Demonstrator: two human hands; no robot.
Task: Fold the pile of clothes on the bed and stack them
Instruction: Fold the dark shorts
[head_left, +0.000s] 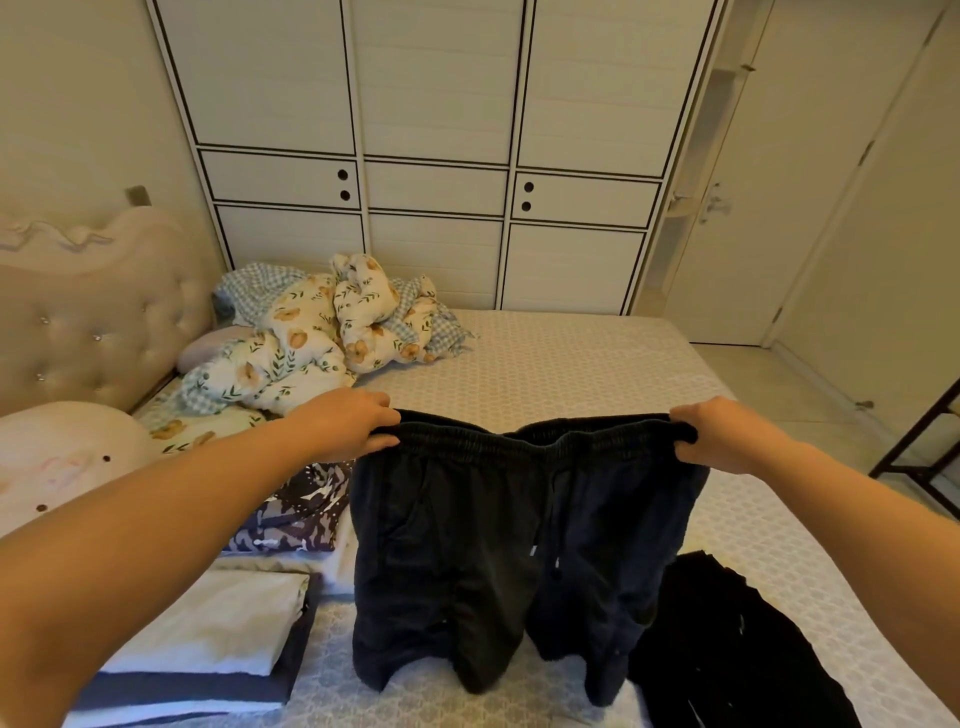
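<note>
Shorts (519, 545) — dark, matt cloth with a soft, slightly napped surface and a gathered elastic waistband. Bed (571, 364) cover: pale woven cloth with a fine raised pattern. Headboard (93, 322) — tufted, faintly glossy upholstery. Wardrobe (441, 130) panels: smooth, matt white.

Black garment (727, 649) cut off at bottom edge; patterned garment (301, 514) partly behind left forearm (130, 545)

Two forearms visible, both bare to frame edge (no sleeves, watch, or rings seen); left hand (349, 422), right hand (723, 435) ungloved.
</note>
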